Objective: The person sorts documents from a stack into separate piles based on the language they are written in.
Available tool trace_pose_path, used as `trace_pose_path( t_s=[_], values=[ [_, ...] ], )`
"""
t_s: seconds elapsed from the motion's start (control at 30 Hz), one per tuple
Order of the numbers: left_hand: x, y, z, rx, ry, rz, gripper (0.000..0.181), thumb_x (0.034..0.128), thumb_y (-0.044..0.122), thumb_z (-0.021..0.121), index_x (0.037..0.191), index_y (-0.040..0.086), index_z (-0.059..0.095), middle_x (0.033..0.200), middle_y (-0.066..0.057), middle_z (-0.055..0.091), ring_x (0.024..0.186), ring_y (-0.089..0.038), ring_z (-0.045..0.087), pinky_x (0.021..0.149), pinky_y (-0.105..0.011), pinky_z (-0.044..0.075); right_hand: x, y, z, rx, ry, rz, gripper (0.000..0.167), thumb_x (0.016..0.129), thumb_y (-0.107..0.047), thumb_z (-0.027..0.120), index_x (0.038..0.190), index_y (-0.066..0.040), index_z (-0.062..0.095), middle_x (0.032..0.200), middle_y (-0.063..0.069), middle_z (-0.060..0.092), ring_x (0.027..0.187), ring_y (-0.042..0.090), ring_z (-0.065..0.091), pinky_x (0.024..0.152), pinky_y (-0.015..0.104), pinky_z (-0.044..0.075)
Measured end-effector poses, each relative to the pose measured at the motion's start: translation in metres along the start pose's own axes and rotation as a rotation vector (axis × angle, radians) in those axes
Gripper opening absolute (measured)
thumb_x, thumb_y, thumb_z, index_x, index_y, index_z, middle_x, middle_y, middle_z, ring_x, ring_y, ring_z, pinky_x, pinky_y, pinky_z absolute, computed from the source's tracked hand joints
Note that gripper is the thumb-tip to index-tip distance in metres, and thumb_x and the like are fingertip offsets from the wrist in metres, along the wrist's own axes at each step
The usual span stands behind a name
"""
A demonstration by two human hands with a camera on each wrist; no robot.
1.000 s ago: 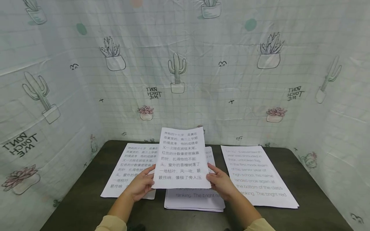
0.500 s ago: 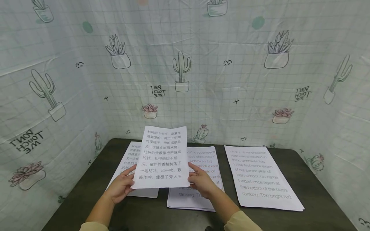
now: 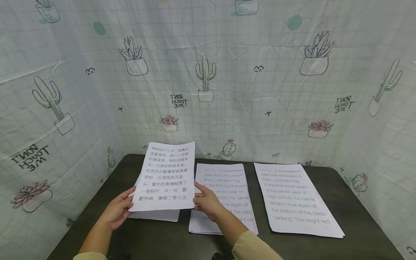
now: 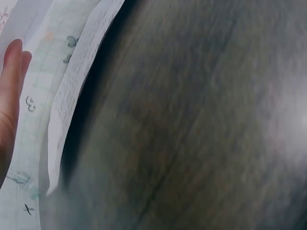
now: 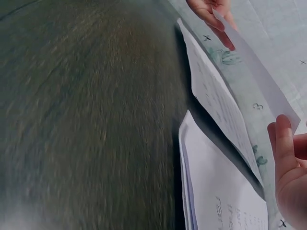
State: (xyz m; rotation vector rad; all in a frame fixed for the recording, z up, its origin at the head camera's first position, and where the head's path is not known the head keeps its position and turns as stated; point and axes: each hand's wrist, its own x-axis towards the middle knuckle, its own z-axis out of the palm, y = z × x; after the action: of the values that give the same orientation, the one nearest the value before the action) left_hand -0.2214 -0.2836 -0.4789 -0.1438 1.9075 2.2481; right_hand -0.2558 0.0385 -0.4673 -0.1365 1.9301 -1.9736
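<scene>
A white sheet (image 3: 165, 177) with printed Chinese text is held up over the left pile of paper (image 3: 159, 215), covering most of that pile. The left hand (image 3: 117, 210) pinches its lower left edge. At its lower right edge the right hand (image 3: 208, 203) pinches it between thumb and fingers. In the right wrist view the raised sheet (image 5: 261, 72) spans both hands, above the papers lying on the table. Only part of the left hand (image 4: 10, 103) shows in the left wrist view, beside the pale sheet (image 4: 29, 21).
A middle stack of English-text pages (image 3: 224, 180) lies partly under the right forearm. Farther right rests another English-text stack (image 3: 292, 195). The dark table (image 3: 156, 242) is enclosed by a cactus-print cloth (image 3: 237, 86) behind and at both sides.
Both hands have carried the sheet leftward, from over the middle stack to over the left pile. More of the middle stack now shows. The head view has shifted slightly.
</scene>
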Motion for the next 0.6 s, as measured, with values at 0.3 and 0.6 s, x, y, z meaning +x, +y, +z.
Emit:
trace_pose_path(
  t_s=[0.3,0.6],
  values=[
    [0.001,-0.006,-0.013,0.033,0.067,-0.015,0.064,0.0969,-0.007,0.031,0.156,0.001,0.01,0.131,0.006,0.057,0.101,-0.001,0.062,0.086,-0.023,0.055,0.009,0.006,0.021,0.006,0.0,0.01,0.076,0.082,0.013,0.052,0.152,0.001,0.027,0.109,0.018,0.07,0.081,0.014,0.067,0.067,0.027,0.057],
    [0.003,-0.014,-0.024,0.053,0.135,-0.068,0.06,0.0984,-0.006,0.027,0.155,-0.002,0.011,0.16,-0.026,0.013,0.097,0.004,0.059,0.084,-0.018,0.054,0.014,0.017,0.037,0.026,-0.008,0.044,0.076,0.081,0.015,0.051,0.151,0.004,0.027,0.115,0.022,0.067,0.089,0.017,0.068,0.075,0.034,0.061]
  ],
)
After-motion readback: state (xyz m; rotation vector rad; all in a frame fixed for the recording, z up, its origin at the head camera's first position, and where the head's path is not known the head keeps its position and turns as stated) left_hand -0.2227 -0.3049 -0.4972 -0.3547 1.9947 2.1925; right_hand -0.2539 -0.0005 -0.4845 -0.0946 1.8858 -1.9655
